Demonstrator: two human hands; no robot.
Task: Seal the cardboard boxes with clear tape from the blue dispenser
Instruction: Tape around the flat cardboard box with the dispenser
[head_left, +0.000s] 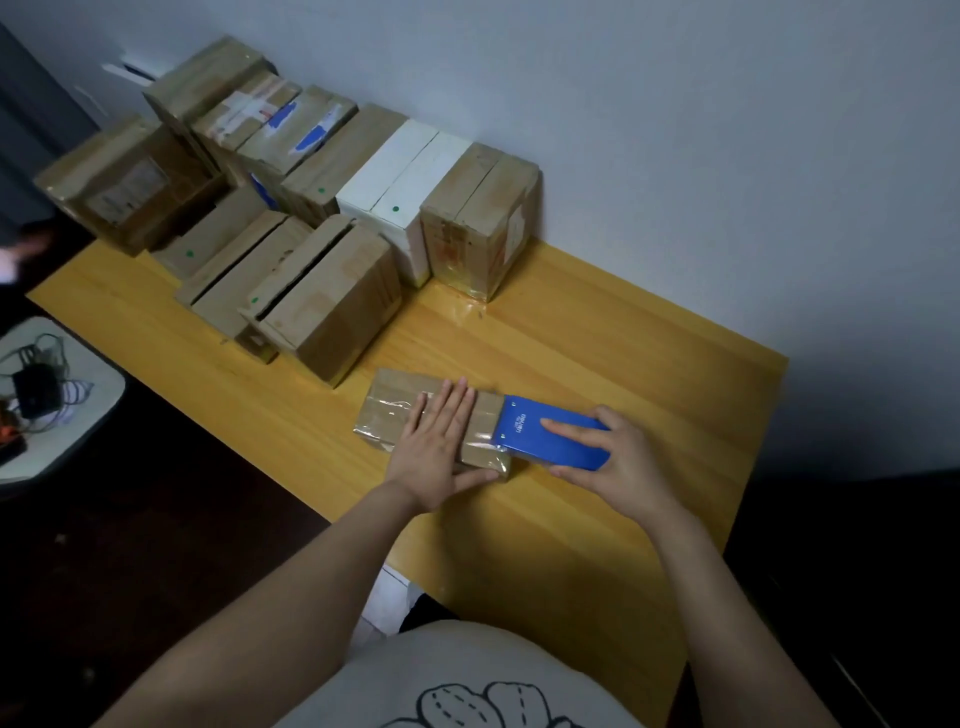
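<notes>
A small flat cardboard box lies on the yellow wooden table, partly wrapped in shiny clear tape. My left hand lies flat on top of it with straight fingers, pressing down. At the box's right end sits the blue tape dispenser. My right hand grips the dispenser, index finger stretched along its top and thumb curled under its near side.
Several cardboard boxes and two white ones are stacked along the wall at the table's back left. A bit of loose clear tape sticks to the tabletop by them. A white stool with cables stands left.
</notes>
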